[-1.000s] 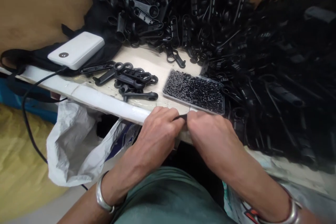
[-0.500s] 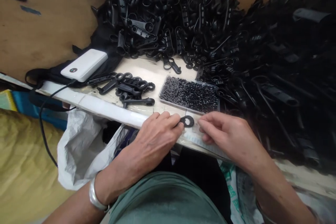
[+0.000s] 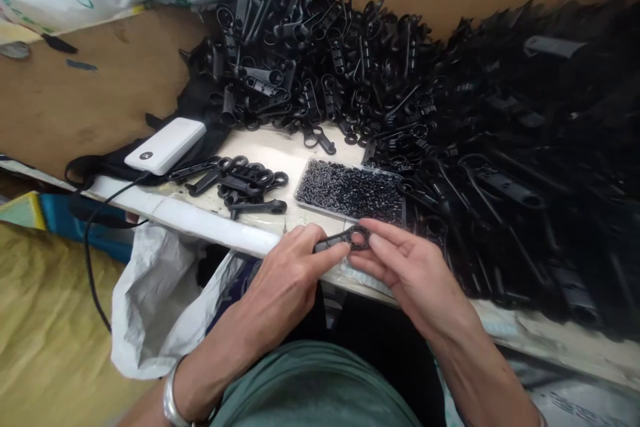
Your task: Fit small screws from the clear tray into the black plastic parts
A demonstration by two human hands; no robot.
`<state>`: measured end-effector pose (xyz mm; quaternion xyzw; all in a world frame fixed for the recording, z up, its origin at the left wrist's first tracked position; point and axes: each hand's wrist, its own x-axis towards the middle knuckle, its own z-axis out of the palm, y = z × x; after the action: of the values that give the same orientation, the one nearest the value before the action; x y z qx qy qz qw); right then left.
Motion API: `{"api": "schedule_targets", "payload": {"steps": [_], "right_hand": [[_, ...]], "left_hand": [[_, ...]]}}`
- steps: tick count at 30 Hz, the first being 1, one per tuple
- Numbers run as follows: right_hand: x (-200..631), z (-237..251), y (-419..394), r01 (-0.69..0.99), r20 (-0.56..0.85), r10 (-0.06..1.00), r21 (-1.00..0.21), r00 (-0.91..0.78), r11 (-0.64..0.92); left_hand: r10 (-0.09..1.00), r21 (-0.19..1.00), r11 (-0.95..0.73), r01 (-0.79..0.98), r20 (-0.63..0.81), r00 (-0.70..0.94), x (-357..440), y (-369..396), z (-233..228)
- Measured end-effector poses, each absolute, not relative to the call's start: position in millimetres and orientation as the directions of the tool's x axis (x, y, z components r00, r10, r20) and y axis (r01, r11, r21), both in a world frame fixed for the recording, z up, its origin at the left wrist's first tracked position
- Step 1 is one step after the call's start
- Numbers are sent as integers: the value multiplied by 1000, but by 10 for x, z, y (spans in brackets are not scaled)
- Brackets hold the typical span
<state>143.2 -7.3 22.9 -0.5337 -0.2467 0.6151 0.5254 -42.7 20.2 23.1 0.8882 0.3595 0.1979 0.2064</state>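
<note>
Between my two hands, over the table's front edge, is a black plastic part [image 3: 336, 239] with a ring at its right end. My left hand [image 3: 293, 270] is closed round its bar-shaped end. The fingers and thumb of my right hand [image 3: 400, 260] grip the ring end. Just beyond my hands lies a shallow clear box [image 3: 350, 190] full of tiny dark pieces. A small heap of similar black plastic parts [image 3: 245, 183] rests on the table to the left of the box.
A large pile of black parts [image 3: 320, 67] covers the back and right of the table [image 3: 265, 147]. At the left lies a white power bank [image 3: 166, 145] with a black cable [image 3: 89, 240]. A white sack [image 3: 150, 300] hangs below the front edge.
My right hand has moved left and now grips the ring end of the black part. More of the part shows beyond my left fingers. The view has tilted up slightly.
</note>
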Motion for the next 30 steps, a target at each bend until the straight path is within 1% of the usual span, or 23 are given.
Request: {"api": "schedule_targets", "payload": {"steps": [2,6,9,12,14,16,19,21,23,26,28,30], "right_hand": [[1434,221,-71,-423,-399,909,-849,120,-316],[1422,199,-81,-434,-387,910,-853,150,-291],[1396,205,-71,-437,-359,921,-860,150,-264],[1376,242,-33,-419,-316,941,-875,119,-241],[1369,276,3,-394,-291,951,-890,106,-228],[1359,307,39,-369,-271,956,-905,112,-214],[1344,348,91,-299,-230,964,-937,132,-182],[1361,383,118,-190,-169,975,-972,141,-141],[1439,452,120,-39,-94,987,-995,130,-89],[1733,670,67,220,8,992,-975,123,-20],[2036,888,30,431,123,970,-902,208,22],[2359,1118,38,669,255,920,-743,298,-10]], "left_hand": [[706,463,-678,571,193,682,-422,203,267],[668,386,-724,571,188,720,-427,206,311],[644,365,-756,543,268,716,-443,195,242],[635,364,-772,521,404,658,-452,196,98],[625,339,-780,526,468,625,-454,218,8],[608,309,-791,528,492,624,-453,253,-54],[596,298,-801,520,481,643,-430,313,-84],[593,304,-804,512,480,646,-381,341,-59],[591,316,-805,501,488,642,-313,349,7],[617,352,-787,506,472,630,-258,339,155],[639,364,-768,526,485,597,-311,344,239],[662,366,-742,562,534,527,-445,373,275]]}}
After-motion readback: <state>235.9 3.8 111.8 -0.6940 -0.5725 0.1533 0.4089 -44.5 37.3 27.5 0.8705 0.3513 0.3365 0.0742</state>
